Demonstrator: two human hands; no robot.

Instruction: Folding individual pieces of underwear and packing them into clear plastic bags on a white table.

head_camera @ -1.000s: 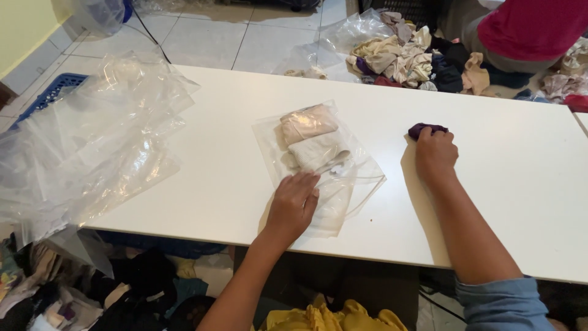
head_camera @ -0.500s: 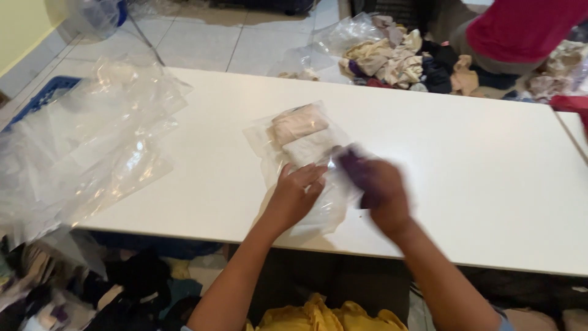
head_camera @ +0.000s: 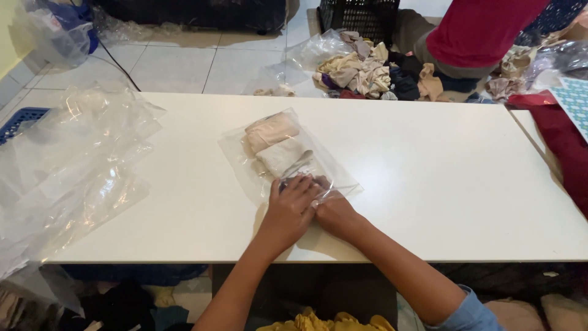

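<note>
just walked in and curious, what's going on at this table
A person sits at a white table with both hands at the open end of a clear plastic bag. The left hand and right hand press together there. Inside lie a folded pinkish cloth and a white one. Loose clear bags are heaped at the left.

White table is taking up most of the view, w/ pale floor tiles showing beyond it. Yellow wall is edging in top left. Black crate is sitting at the back. Mixed clothes are lying heaped on the floor. Light is falling soft & even.
</note>
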